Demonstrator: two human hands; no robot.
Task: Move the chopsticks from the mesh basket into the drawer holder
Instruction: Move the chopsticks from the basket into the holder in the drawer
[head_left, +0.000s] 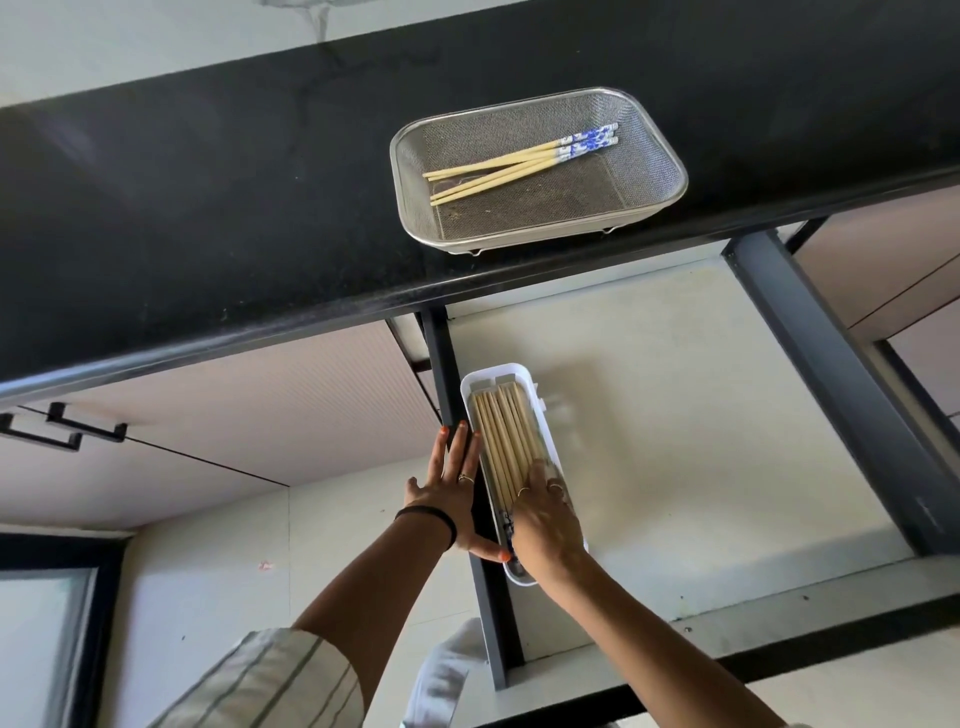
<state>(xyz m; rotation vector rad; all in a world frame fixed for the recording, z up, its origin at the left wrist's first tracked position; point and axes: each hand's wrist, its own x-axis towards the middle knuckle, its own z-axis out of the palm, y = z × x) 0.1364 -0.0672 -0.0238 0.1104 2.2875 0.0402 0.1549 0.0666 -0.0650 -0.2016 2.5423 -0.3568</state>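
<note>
While hands (498, 499) flank holder (519, 379), chopsticks (519, 161) apart

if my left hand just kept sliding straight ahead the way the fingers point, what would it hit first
Probably nothing soon. The left hand lies flat along the dark drawer side rail, beside the white plastic chopstick holder; ahead comes the black countertop's front edge, though it likely passes above.

My right hand (545, 519) hides near ends of chopsticks (506, 447) in holder (519, 376); both my forearms cut off at bottom edge.
</note>
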